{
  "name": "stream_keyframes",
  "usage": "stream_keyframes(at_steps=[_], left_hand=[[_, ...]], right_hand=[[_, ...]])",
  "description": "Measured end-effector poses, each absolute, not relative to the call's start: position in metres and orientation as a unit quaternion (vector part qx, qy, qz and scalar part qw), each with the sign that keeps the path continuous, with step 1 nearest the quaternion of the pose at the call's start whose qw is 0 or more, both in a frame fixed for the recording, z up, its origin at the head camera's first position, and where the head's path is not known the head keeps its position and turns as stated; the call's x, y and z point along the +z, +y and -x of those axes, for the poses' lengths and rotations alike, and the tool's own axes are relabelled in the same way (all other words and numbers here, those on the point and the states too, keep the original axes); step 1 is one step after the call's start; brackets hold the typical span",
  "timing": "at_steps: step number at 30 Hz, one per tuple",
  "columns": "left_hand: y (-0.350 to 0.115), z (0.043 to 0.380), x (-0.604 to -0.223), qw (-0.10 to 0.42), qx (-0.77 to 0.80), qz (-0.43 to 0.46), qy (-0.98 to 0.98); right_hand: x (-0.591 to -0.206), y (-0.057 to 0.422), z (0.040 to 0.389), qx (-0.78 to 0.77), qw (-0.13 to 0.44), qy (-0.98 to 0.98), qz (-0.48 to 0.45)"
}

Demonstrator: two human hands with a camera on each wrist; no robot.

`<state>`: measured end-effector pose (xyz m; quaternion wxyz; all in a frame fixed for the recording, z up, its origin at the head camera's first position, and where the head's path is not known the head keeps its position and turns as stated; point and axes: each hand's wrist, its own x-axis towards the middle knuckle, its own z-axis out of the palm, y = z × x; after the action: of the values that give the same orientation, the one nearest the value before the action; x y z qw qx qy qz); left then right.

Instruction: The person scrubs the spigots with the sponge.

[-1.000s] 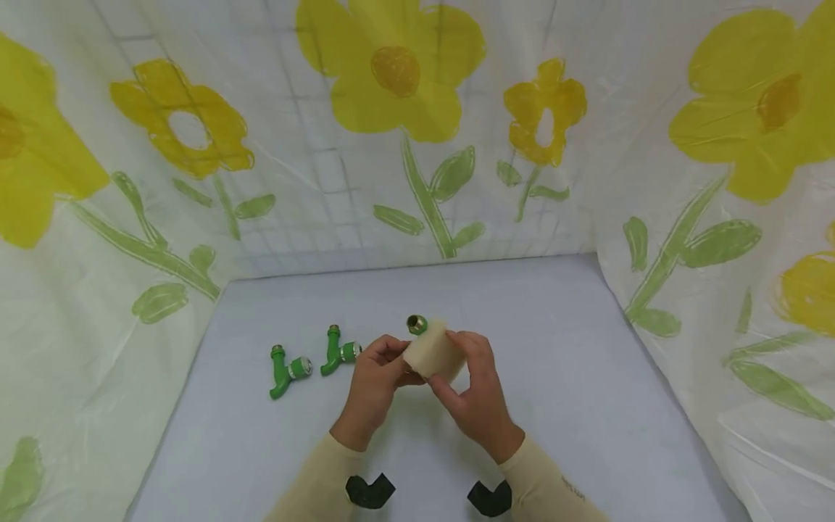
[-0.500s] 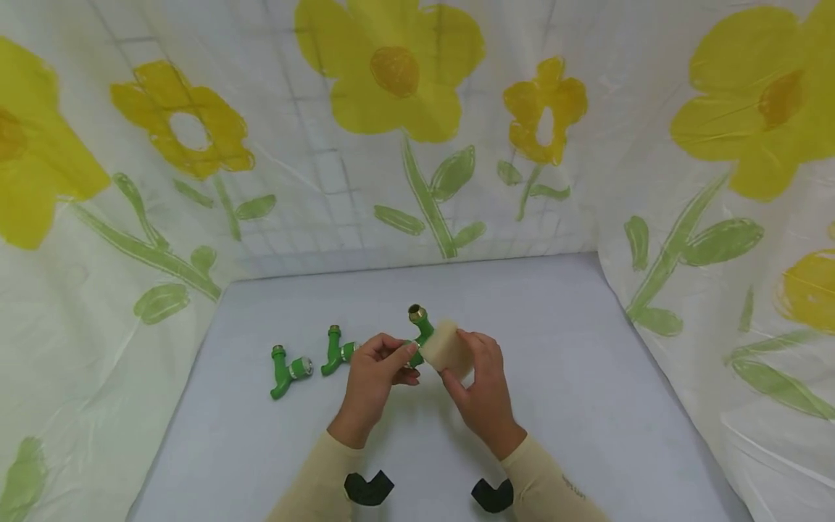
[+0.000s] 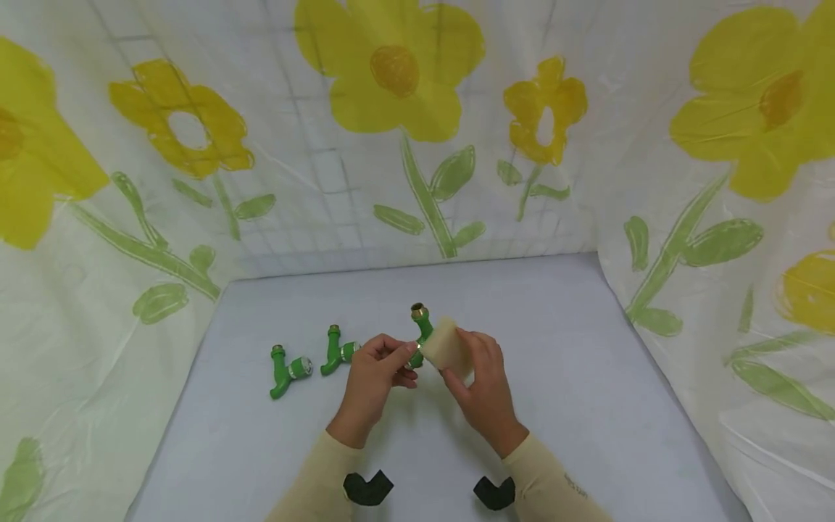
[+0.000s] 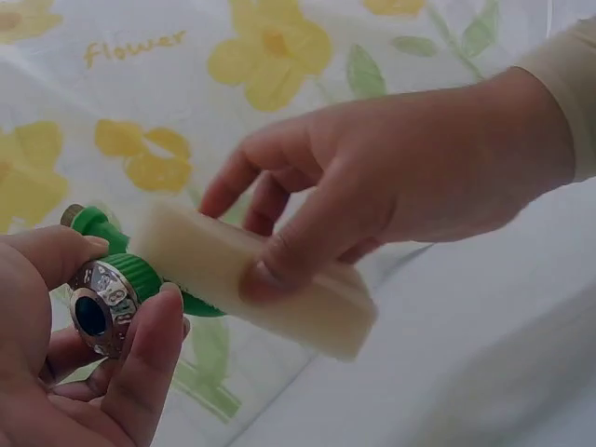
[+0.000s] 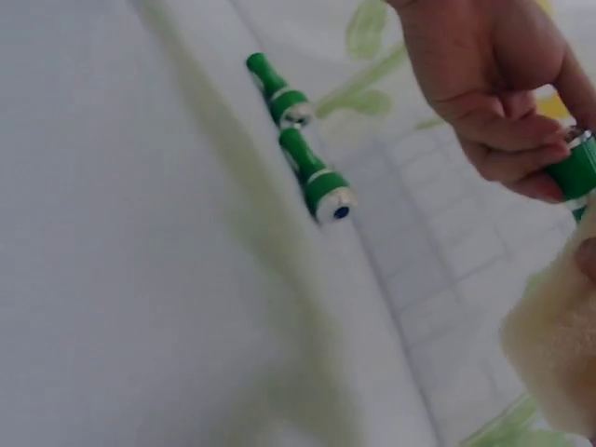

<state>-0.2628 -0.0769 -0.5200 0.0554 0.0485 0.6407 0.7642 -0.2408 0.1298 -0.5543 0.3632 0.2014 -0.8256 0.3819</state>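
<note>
My left hand pinches a green tap by its ribbed knob with the chrome cap. The tap's brass threaded end points up and away from me in the head view. In my right hand is a cream sponge block, gripped between thumb and fingers. The sponge lies against the tap's body and covers part of it, as the left wrist view shows. Part of the sponge also appears at the right edge of the right wrist view.
Two more green taps lie on the white table to the left: the outer tap and the inner tap. A flower-printed curtain stands behind the table and along both sides.
The tap has come out from behind the sponge, its brass end now higher. The sponge has shifted right along with the right hand, and my left thumb now shows on the knob.
</note>
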Motion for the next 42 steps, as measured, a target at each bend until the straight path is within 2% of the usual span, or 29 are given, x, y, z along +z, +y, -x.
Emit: stream_keyframes(at_steps=[3, 9, 16, 20, 28, 34, 39, 42], left_hand=[[-0.079, 0.263, -0.520, 0.069, 0.770, -0.043, 0.633], [-0.077, 0.261, -0.522, 0.120, 0.770, -0.052, 0.625], [-0.082, 0.263, -0.518, 0.081, 0.814, -0.030, 0.575], [-0.083, 0.265, -0.519, 0.082, 0.817, -0.026, 0.570], [-0.079, 0.260, -0.517, 0.062, 0.779, -0.051, 0.622], [-0.075, 0.255, -0.514, 0.094, 0.762, -0.042, 0.640], [-0.075, 0.255, -0.511, 0.094, 0.784, -0.046, 0.612], [-0.077, 0.257, -0.509, 0.098, 0.790, -0.077, 0.600]], right_hand=[[-0.561, 0.129, 0.240, 0.395, 0.347, -0.827, -0.198], [-0.539, 0.124, 0.240, 0.414, 0.357, -0.805, -0.232], [-0.553, 0.125, 0.238, 0.383, 0.346, -0.832, -0.203], [-0.563, 0.123, 0.237, 0.393, 0.332, -0.836, -0.192], [-0.547, 0.126, 0.245, 0.385, 0.368, -0.821, -0.205], [-0.539, 0.134, 0.254, 0.393, 0.389, -0.819, -0.151], [-0.550, 0.123, 0.243, 0.388, 0.350, -0.828, -0.205], [-0.552, 0.119, 0.238, 0.391, 0.345, -0.825, -0.219]])
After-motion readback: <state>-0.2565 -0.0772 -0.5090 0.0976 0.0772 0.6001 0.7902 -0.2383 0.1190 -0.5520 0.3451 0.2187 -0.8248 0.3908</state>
